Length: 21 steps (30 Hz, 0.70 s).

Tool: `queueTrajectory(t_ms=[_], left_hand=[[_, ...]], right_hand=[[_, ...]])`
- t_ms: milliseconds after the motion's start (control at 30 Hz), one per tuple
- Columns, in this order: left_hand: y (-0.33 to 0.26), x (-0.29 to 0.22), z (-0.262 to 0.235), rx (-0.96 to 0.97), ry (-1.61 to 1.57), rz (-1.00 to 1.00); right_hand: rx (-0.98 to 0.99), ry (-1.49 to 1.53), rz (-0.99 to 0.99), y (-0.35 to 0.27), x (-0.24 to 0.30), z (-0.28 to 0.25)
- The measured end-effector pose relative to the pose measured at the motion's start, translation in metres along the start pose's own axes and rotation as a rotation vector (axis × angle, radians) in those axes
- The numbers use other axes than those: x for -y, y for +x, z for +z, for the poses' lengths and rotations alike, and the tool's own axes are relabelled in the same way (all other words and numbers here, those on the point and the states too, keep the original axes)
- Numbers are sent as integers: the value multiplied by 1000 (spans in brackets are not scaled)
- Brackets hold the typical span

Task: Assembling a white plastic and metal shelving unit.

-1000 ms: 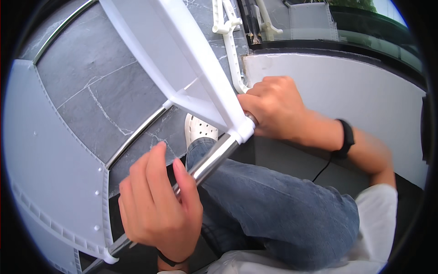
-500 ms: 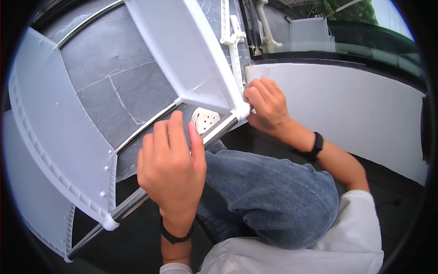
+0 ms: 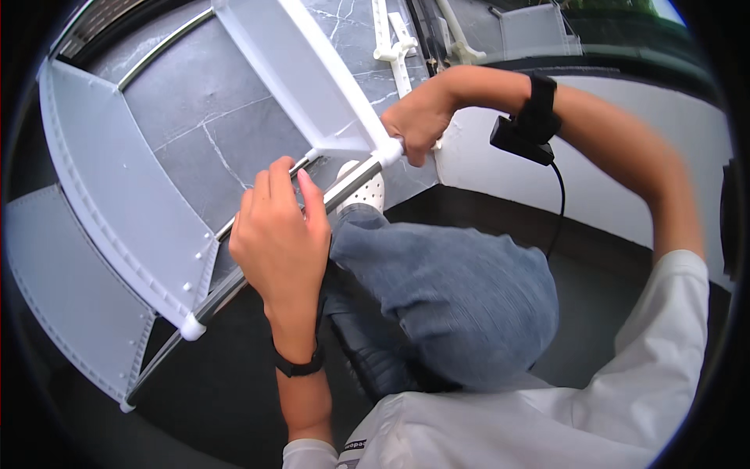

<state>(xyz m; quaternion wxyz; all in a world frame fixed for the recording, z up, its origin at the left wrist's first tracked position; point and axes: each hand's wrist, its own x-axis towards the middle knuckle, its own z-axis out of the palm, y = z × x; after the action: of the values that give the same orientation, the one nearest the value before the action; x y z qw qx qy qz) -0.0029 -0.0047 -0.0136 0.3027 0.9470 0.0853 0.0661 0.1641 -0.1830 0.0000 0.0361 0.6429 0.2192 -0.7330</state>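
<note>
A shelf rack lies tilted on its side in front of me, with translucent white panels joined by shiny metal tubes. My left hand is wrapped around the near metal tube, between the middle panel and the upper panel. At that tube's upper end sits a white corner joint. My right hand is closed right beside this joint, elbow raised and wrist bent. Whatever its fingers hold is hidden behind the hand.
White plastic frame pieces lie on the grey marbled tiles beyond the rack. A low white wall runs along the right below dark-framed glass. My jeans-covered knee and white perforated shoe are close under the tube.
My right hand has swung over the corner joint, its elbow rising and the wrist turning. My left hand keeps its hold on the tube. The view has shifted slightly.
</note>
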Motion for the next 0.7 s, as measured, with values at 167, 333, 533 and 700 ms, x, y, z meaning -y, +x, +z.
queueTrajectory(t_ms=[167,333,533,700], left_hand=[[-1,2,-8,59,-18,-90],[1,-9,-8,54,72,-44],[-6,-9,-6,107,140,19],[1,-12,-1,164,138,-19]], right_hand=[[-1501,-467,-303,19,-2,87],[-2032,-526,-220,38,-1,84],[-1691,-450,-246,33,-6,84],[-993,-450,-129,-18,-4,50]])
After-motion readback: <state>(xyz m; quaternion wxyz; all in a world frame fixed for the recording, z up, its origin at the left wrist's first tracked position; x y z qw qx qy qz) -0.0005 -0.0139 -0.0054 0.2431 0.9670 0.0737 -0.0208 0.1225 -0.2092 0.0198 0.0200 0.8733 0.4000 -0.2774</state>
